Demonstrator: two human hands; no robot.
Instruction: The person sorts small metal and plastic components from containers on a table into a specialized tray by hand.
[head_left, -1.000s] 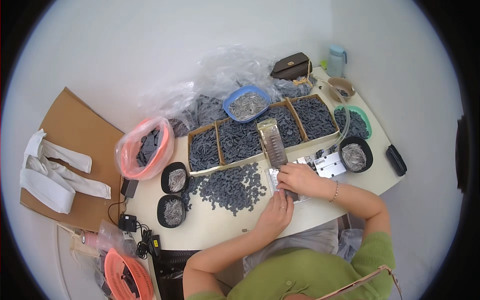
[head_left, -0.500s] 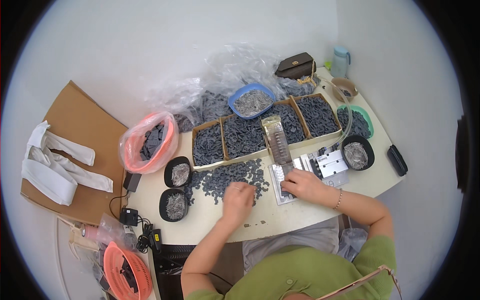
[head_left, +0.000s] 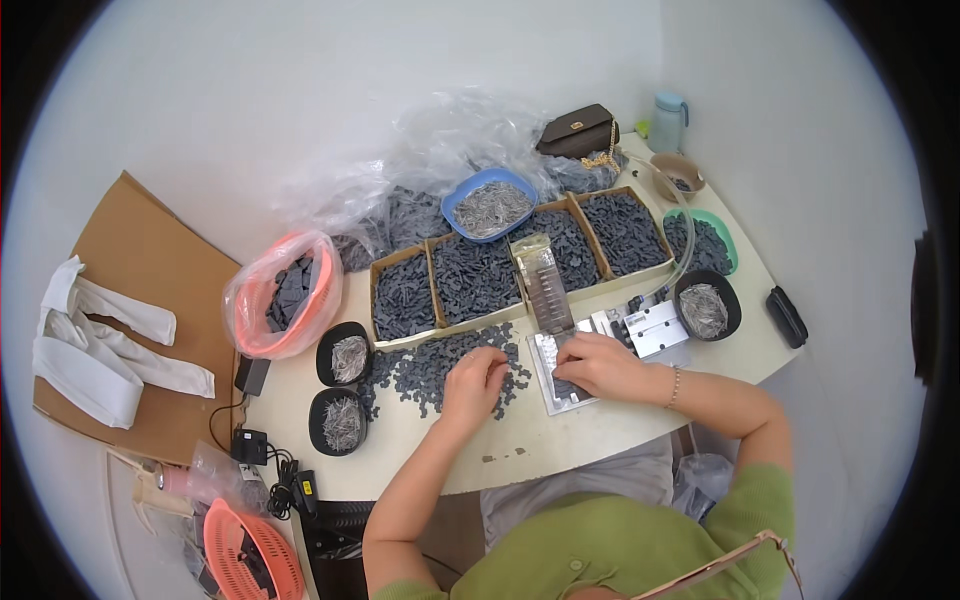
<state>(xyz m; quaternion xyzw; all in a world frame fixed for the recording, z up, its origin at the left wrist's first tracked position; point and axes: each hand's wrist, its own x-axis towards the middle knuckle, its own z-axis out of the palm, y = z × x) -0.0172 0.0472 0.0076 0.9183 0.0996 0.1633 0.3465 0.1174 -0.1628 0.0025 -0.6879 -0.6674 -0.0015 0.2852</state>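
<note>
Grey pieces [head_left: 435, 372], head view: loose heap on the pale table [head_left: 415, 445], between the black bowls at left and the metal plate [head_left: 541, 354]. From my remote seat, I log the left hand [head_left: 474, 388] over the heap's right part, fingers bent in, thumb near the index; cannot tell whether a piece is pinched. Right hand [head_left: 597, 366] lies over the plate, fingers curled, tips down at its surface; what they grip, if anything, is hidden. Clear plastic tray [head_left: 546, 290] just beyond, silver block [head_left: 655, 330] to the right. My judgement on handling: pieces are small and tangled-looking, so pinch singly at the heap's thin edge, thumb against index; keep the right fingertips low and steady so nothing on the plate shifts.
</note>
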